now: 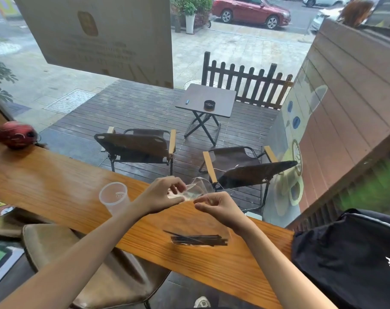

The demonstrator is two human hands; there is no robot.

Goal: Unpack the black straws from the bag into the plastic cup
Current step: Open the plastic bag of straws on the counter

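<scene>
One plastic cup (113,197), one clear bag (195,188), one bundle of black straws (198,240) and two hands are on or over the wooden counter (56,181). The individual straws overlap too much to count.

The left hand (160,195) has its fingers curled and pinches the bag's near edge; the right hand (218,207) has its thumb and forefinger pinched on the same thin film. The bag rises from between the two hands, past the counter's far edge by the window.

The cup stands upright just left of the left hand, close to the wrist. The straws lie flat on the counter below the right wrist, near the counter's near edge, with bare wood between them and both hands.

The straws are thin, dark and straight, stacked roughly parallel, one skewed across the top. They look to be in a clear wrapper.
</scene>
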